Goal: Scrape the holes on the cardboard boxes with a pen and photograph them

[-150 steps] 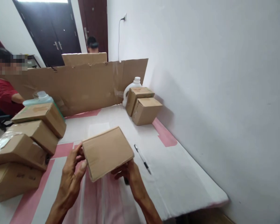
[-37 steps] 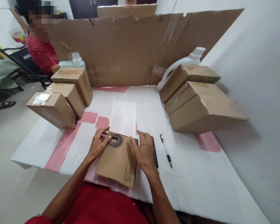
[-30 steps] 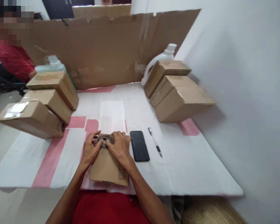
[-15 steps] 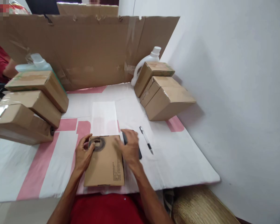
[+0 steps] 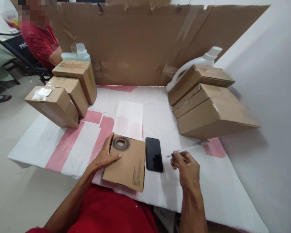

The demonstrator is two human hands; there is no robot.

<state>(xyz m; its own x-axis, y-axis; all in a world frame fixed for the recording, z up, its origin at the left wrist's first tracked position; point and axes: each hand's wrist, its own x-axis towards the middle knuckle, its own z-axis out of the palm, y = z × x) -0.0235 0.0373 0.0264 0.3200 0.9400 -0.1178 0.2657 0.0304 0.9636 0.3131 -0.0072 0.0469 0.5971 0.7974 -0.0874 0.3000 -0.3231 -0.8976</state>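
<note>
Now, near the front edge of the worktop [image 5: 157, 119], the left grip [image 5: 106, 157] holds a box [image 5: 123, 166], the right grip [image 5: 188, 168] a pen [image 5: 190, 148].

white letters "PR" [image 5: 22, 46] on black chair back [image 5: 13, 48], small print [image 5: 137, 171] on cardboard box [image 5: 122, 165], illegible

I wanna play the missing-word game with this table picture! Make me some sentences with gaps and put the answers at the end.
1. The right hand holds a writing tool called a ____.
2. The left hand touches a cardboard box that has a dark ring around a ____.
3. Lying flat between that box and the right hand is a black ____.
4. The jug behind the boxes on the picture's right is coloured ____.

Missing words: pen; hole; phone; white.
</note>
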